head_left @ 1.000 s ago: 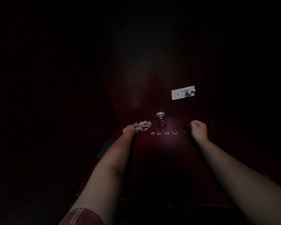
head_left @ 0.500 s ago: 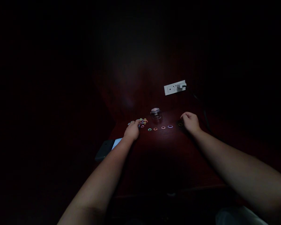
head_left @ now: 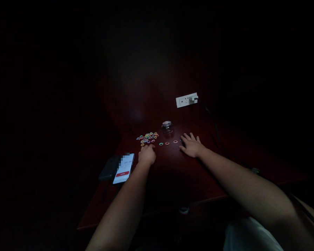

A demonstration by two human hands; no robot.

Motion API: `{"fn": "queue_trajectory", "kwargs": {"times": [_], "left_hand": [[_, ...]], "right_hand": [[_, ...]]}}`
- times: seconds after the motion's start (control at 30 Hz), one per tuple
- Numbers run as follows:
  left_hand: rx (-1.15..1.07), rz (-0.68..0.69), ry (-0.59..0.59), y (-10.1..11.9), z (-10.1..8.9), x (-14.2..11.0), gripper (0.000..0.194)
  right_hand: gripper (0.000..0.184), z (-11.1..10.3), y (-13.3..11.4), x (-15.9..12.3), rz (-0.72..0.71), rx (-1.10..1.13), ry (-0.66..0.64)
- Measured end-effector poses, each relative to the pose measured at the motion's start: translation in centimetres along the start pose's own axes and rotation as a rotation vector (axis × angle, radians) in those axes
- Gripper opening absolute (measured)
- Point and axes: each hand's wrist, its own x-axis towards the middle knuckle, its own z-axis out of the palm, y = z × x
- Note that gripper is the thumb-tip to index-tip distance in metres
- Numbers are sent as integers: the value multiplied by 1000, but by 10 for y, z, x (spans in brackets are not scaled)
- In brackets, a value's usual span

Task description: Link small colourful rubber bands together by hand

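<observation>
Small coloured hair ties [head_left: 147,137] lie in a loose pile at the left of the dark red table. Just in front of them rests my left hand [head_left: 147,154], its fingers curled under; anything inside is hidden. A short row to the right of the pile has a green hair tie [head_left: 161,144], an orange hair tie [head_left: 167,143] and a pink hair tie [head_left: 175,142]. At the end of this row my right hand [head_left: 191,145] lies palm down with fingers spread, covering part of the table there. A dark bit of a ring shows by its fingertips.
Behind the row stands a clear lidded jar [head_left: 167,127]. A lit phone [head_left: 124,169] lies left of my left forearm, against a dark box-like object [head_left: 108,168]. On the back wall is a white socket [head_left: 186,100] with a plug and a hanging cable [head_left: 216,130].
My right hand has moved left and spread its fingers over the row's right end. My left hand has drawn back from the pile towards me. The view has shifted, showing more of the phone.
</observation>
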Motion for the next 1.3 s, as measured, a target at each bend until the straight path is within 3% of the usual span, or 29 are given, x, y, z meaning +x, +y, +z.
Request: {"fn": "queue_trajectory", "kwargs": {"times": [0.2,0.33,0.5,0.7,1.3], "left_hand": [[30,-25,-23,12,-3,-8,38],[-1,143,56,26,4,-9,47],[-46,295,-131,45,15,-2,59],[-43,280,-257,53,19,3,63],[-54,150,-218,44,12,-33,67]], "right_hand": [[82,-1,2,-3,38,-12,-49],[86,0,2,-6,45,-26,-64],[86,-1,1,-6,72,-52,-80],[84,-4,2,-5,81,-81,-114],[81,-9,6,-29,101,-68,-69]]}}
